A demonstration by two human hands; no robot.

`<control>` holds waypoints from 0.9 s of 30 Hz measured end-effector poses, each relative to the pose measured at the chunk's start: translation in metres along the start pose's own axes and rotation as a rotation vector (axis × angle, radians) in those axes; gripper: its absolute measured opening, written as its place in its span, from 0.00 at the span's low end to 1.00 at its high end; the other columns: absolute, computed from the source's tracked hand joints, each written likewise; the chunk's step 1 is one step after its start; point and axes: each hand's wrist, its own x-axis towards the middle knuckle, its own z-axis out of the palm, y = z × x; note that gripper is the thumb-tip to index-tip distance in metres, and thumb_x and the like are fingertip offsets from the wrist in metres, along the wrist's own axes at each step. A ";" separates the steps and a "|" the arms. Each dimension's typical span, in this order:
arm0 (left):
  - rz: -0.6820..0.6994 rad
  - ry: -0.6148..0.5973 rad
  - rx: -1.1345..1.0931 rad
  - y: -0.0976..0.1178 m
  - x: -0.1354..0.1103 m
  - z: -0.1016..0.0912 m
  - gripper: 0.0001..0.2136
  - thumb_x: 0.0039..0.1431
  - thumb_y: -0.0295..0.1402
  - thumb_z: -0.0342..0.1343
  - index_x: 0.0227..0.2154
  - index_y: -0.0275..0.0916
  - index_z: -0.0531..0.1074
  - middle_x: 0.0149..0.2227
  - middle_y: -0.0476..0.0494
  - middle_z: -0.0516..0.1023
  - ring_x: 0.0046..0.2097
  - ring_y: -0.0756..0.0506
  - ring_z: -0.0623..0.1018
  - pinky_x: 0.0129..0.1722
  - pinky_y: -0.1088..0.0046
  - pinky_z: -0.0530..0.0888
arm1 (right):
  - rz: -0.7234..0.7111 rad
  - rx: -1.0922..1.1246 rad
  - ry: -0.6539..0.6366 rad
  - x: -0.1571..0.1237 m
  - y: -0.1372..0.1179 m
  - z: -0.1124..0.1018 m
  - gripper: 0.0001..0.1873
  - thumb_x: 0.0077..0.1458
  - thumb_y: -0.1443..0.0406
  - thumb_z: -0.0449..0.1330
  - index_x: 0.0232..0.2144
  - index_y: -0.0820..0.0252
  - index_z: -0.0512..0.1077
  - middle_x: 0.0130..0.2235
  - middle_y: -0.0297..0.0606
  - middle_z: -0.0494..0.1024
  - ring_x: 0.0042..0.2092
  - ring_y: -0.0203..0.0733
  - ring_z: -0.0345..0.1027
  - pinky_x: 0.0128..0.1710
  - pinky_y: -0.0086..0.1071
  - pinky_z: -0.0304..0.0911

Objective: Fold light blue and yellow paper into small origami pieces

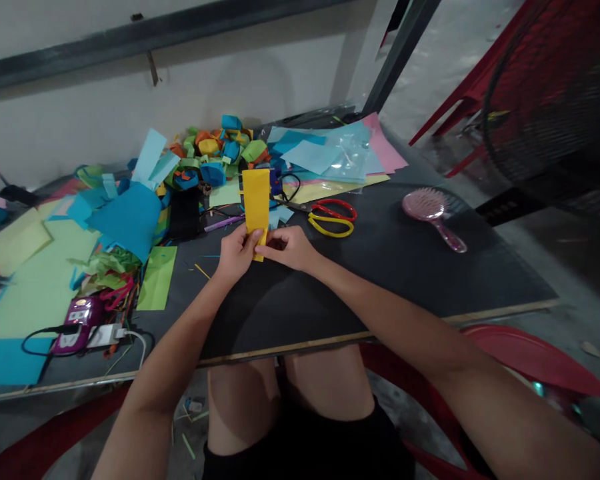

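Note:
A yellow paper strip (256, 199) stands upright over the dark board (380, 280). My left hand (236, 253) pinches its lower end from the left. My right hand (290, 247) pinches the same lower end from the right, fingers closed on the paper. Both hands meet at the strip's bottom, just above the board.
Red and yellow scissors (333, 217) lie right of the hands, a pink hairbrush (433, 210) farther right. A heap of folded coloured paper pieces (215, 153) sits behind, sheets of blue and green paper (40, 267) at left, a purple device with cables (77, 323) near the front edge.

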 end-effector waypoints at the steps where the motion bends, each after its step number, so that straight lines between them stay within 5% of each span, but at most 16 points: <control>1: 0.004 0.007 -0.003 -0.001 0.000 0.000 0.13 0.64 0.42 0.52 0.37 0.36 0.74 0.32 0.45 0.80 0.33 0.48 0.78 0.32 0.75 0.73 | -0.006 0.016 0.049 0.000 0.000 0.000 0.21 0.49 0.50 0.65 0.20 0.62 0.75 0.17 0.30 0.69 0.20 0.30 0.57 0.21 0.27 0.50; 7: -0.092 0.034 -0.098 -0.007 -0.001 0.002 0.20 0.61 0.43 0.57 0.51 0.38 0.64 0.21 0.55 0.74 0.20 0.52 0.71 0.20 0.78 0.65 | -0.016 0.098 0.180 -0.001 -0.004 0.002 0.20 0.52 0.51 0.65 0.21 0.62 0.76 0.19 0.31 0.70 0.21 0.30 0.57 0.22 0.27 0.50; 11: -0.174 -0.038 -0.303 -0.003 0.000 0.002 0.23 0.56 0.51 0.61 0.45 0.40 0.66 0.17 0.59 0.70 0.12 0.55 0.62 0.12 0.79 0.57 | -0.056 0.167 0.239 -0.003 -0.005 0.004 0.21 0.53 0.51 0.65 0.20 0.61 0.76 0.19 0.32 0.72 0.21 0.31 0.59 0.21 0.27 0.52; 27: -0.259 -0.329 -0.367 0.015 -0.002 -0.003 0.48 0.51 0.43 0.68 0.68 0.38 0.47 0.14 0.61 0.66 0.11 0.53 0.62 0.11 0.80 0.58 | 0.236 0.635 0.658 0.010 -0.008 0.001 0.19 0.37 0.51 0.73 0.27 0.59 0.80 0.14 0.24 0.62 0.16 0.26 0.48 0.15 0.26 0.46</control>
